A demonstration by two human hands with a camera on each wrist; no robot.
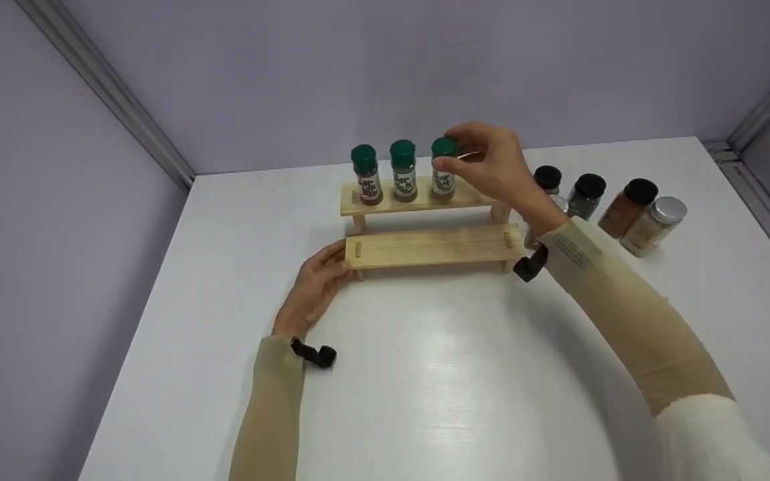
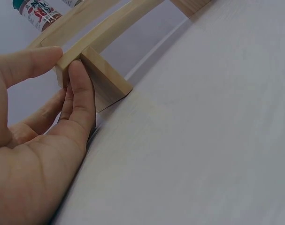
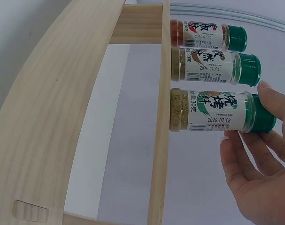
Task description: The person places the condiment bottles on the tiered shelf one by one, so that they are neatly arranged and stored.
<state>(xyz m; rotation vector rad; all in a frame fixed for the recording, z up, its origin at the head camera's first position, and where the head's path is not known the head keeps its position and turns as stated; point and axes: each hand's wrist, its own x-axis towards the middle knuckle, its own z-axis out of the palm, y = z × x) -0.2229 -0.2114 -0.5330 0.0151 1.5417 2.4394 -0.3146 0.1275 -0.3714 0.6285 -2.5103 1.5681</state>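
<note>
Right hand (image 1: 497,167) pinches the rightmost green-topped jar (image 1: 443,185) by its cap (image 1: 444,145), upright on the upper shelf (image 1: 468,196) near the desk (image 1: 425,414)'s far edge; left hand (image 1: 316,286) grips the lower shelf (image 1: 435,247)'s left edge. Placing step, I reckon; next needs a gentle release.

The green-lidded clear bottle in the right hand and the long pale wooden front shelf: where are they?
Green-lidded clear bottle (image 3: 221,111): right wrist view, on its printed label.
Long pale wooden front shelf (image 1: 433,247): head view, on its top surface.
</note>
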